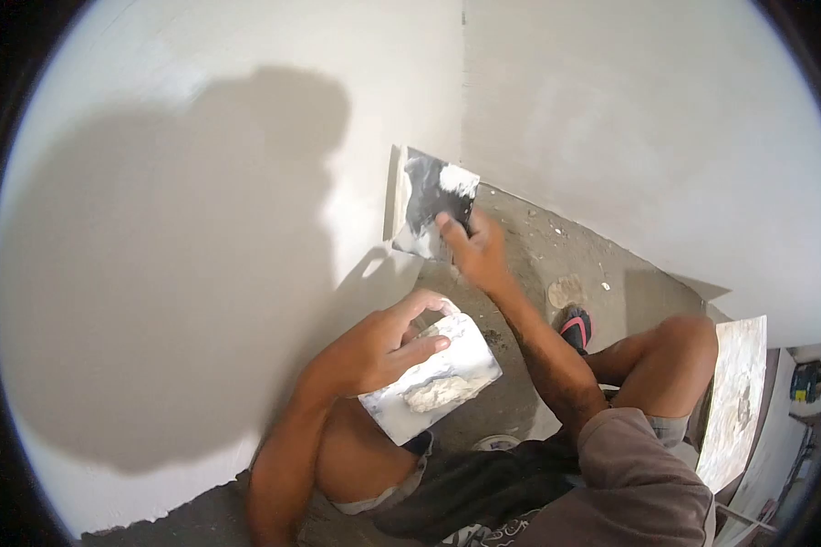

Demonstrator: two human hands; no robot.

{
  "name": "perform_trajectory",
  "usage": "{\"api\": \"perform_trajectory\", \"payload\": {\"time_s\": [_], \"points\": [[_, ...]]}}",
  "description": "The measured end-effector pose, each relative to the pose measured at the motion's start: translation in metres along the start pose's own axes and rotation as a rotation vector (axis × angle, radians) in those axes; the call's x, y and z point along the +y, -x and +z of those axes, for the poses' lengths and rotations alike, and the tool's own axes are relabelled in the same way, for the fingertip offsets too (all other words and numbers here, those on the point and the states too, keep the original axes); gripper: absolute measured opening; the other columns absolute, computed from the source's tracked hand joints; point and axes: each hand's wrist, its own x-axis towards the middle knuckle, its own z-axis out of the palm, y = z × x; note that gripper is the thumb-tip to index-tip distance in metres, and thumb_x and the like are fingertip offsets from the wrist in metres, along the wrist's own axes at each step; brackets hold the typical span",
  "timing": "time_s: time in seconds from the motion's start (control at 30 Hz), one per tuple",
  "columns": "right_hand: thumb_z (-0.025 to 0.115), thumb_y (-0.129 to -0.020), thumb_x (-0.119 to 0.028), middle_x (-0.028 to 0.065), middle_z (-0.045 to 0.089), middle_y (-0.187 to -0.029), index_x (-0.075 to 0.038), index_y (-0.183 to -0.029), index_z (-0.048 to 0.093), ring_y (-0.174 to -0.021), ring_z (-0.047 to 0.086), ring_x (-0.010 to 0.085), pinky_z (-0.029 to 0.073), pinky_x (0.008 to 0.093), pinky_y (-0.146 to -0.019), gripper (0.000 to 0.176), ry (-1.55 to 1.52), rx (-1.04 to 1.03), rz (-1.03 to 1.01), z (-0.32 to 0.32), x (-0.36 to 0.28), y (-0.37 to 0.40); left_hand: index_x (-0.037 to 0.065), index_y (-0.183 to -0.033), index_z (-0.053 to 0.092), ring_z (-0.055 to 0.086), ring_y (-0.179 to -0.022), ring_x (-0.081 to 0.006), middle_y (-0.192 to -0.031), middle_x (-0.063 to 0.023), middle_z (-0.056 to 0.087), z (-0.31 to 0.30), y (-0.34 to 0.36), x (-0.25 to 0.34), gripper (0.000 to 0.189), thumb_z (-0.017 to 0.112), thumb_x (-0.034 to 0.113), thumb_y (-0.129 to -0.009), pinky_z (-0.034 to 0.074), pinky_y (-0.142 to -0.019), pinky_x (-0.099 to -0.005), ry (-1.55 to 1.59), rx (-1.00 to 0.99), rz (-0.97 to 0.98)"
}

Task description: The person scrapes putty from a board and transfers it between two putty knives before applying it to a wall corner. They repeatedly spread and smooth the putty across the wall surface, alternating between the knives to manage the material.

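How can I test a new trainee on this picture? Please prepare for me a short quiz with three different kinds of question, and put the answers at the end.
1. Which hand holds the plate that carries the white lump?
A) the right
B) neither
C) the left

2. True or false: the right hand is empty.

3. Fill in the missing word: the large shadow at the left of the picture falls on the ____.

Key:
1. C. The left hand holds it.
2. False. The right hand grips a smeared flat tool.
3. wall
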Motion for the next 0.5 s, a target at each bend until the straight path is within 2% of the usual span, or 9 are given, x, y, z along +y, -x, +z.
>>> {"api": "perform_trajectory", "payload": {"time_s": [0.1, 0.2, 0.3, 0.4, 0.5], "points": [[0.058, -0.093, -0.022, 0.0046, 0.059, -0.079, 0.003, -0.099, 0.062, -0.073, 0.052, 0.0122, 0.046, 0.0321, -0.067, 0.025, -0.168, 0.170, 0.191, -0.017, 0.059, -0.033, 0.004, -0.126, 0.048, 0.054, -0.066, -0.0130, -0.076, -0.0105, 0.063, 0.004, 0.003, 0.015, 0.039, 0.060, 0.025, -0.095, 0.043, -0.063, -0.0324, 0.020, 0.051, -0.057], [0.059, -0.096, -0.022, -0.0047, 0.054, -0.078, 0.000, -0.106, 0.064, -0.068, 0.047, 0.0061, 0.041, 0.0247, -0.060, 0.025, -0.228, 0.284, 0.075, -0.027, 0.101, -0.072, 0.004, -0.127, 0.048, 0.055, -0.067, -0.0128, -0.079, -0.0118, 0.064, 0.009, 0.004, 0.008, 0.040, 0.060, 0.025, -0.095, 0.044, -0.063, -0.0326, 0.036, 0.084, -0.080], [0.057, -0.095, -0.018, -0.0044, 0.053, -0.078, 0.001, -0.108, 0.064, -0.068, 0.045, 0.0066, 0.040, 0.0246, -0.058, 0.024, -0.040, 0.287, 0.016, -0.038, 0.108, -0.106, 0.004, -0.128, 0.047, 0.057, -0.069, -0.0133, -0.081, -0.0132, 0.065, 0.013, 0.004, 0.010, 0.041, 0.061, 0.024, -0.094, 0.045, -0.065, -0.0323, 0.029, 0.102, -0.177], [0.054, -0.095, -0.014, -0.0024, 0.053, -0.080, 0.003, -0.110, 0.063, -0.070, 0.045, 0.0074, 0.040, 0.0257, -0.060, 0.025, -0.196, 0.218, 0.124, -0.038, 0.106, -0.132, 0.004, -0.128, 0.046, 0.059, -0.071, -0.0139, -0.082, -0.0140, 0.066, 0.015, 0.004, 0.010, 0.042, 0.060, 0.024, -0.094, 0.047, -0.067, -0.0317, 0.022, 0.119, -0.236], [0.052, -0.094, -0.013, -0.0006, 0.054, -0.080, 0.005, -0.108, 0.062, -0.071, 0.046, 0.0080, 0.041, 0.0272, -0.063, 0.025, -0.200, 0.238, 0.113, -0.033, 0.093, -0.146, 0.004, -0.128, 0.045, 0.061, -0.075, -0.0146, -0.084, -0.0138, 0.066, 0.013, 0.001, 0.015, 0.042, 0.060, 0.024, -0.094, 0.048, -0.069, -0.0312, 0.057, 0.105, -0.246]]}}
